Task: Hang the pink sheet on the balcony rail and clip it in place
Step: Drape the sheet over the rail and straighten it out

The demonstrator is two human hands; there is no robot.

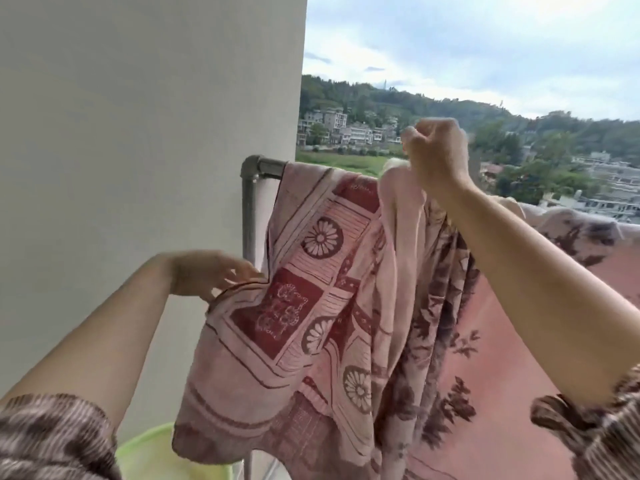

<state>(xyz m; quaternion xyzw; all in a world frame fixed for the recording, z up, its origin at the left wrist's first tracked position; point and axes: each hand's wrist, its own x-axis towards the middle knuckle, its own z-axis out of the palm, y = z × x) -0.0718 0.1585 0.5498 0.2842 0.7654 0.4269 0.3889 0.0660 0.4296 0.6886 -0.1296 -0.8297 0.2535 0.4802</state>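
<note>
Draped over the balcony rail (268, 165) at 12 o'clock: the pink sheet (311, 306), long axis along the rail, running from the elbow joint at 11 o'clock off toward 3 o'clock. Hanging down the near side toward 6 o'clock, the face with dark red squares and flower wheels turned to the camera, a floral part at 4 o'clock. Bunched into vertical folds in the middle, below the right hand (436, 150). Left edge drawn out toward 9 o'clock, away from the upright post (247, 216), with the lower left corner sagging toward 7 o'clock.

At 7 o'clock, just under the sheet's bottom hem, a pale green tub (152, 455). Only part of its rim and wall in view; contents impossible to tell.

Left hand (211, 271) at 9 o'clock: thumb and fingertips (247, 270) together, pinching the sheet's left edge, the other fingers loosely curved and a little apart. Right hand at 1 o'clock, raised above the rail: fingers curled tight into a fist, clamped on a gathered tuft of the sheet's top edge, back of the hand toward the camera, fingertips hidden.

2 brown-patterned sleeves (52, 438) at 8 and 4 o'clock. Pale wall (138, 133) filling 9 to 11 o'clock. Wooded hillside (381, 102) with buildings beyond the rail at 1 to 2 o'clock.
</note>
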